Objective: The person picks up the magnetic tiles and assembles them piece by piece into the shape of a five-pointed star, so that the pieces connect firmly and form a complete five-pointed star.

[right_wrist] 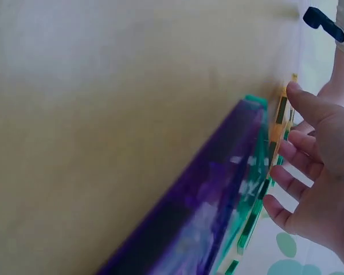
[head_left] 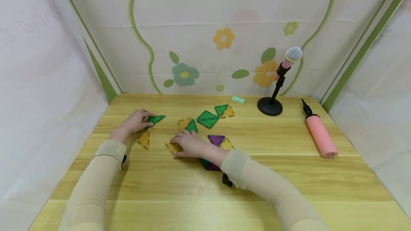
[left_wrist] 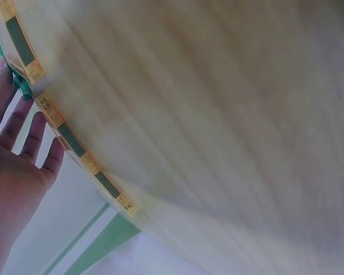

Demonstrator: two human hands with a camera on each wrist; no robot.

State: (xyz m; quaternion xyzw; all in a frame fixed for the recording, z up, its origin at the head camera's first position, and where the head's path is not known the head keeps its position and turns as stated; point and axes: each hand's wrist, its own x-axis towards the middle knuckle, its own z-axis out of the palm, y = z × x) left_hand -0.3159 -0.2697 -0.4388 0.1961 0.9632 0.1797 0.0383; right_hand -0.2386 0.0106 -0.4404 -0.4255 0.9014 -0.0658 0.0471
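My left hand (head_left: pixel 141 119) lies at the left of the wooden table (head_left: pixel 179 195), its straight fingers (left_wrist: pixel 14 123) touching a green triangle tile (head_left: pixel 157 118) (left_wrist: pixel 18 80). A yellow triangle tile (head_left: pixel 143 140) (left_wrist: pixel 74 143) lies just below that hand. My right hand (head_left: pixel 187 144) (right_wrist: pixel 318 166) rests flat with relaxed fingers on a yellow tile (head_left: pixel 173 148) (right_wrist: pixel 281 114) near the middle. A purple triangle tile (head_left: pixel 216 140) lies beside the right wrist. More purple and green tiles (head_left: pixel 208 165) (right_wrist: pixel 206 200) lie partly hidden under that forearm.
Beyond the right hand lie a yellow square with a green triangle (head_left: pixel 192 126), a green square (head_left: pixel 207 118) and green and yellow triangles (head_left: pixel 224 111). At the back are a small mint brick (head_left: pixel 238 99) and a microphone on a stand (head_left: pixel 271 106). A pink pump (head_left: pixel 320 134) lies at the right.
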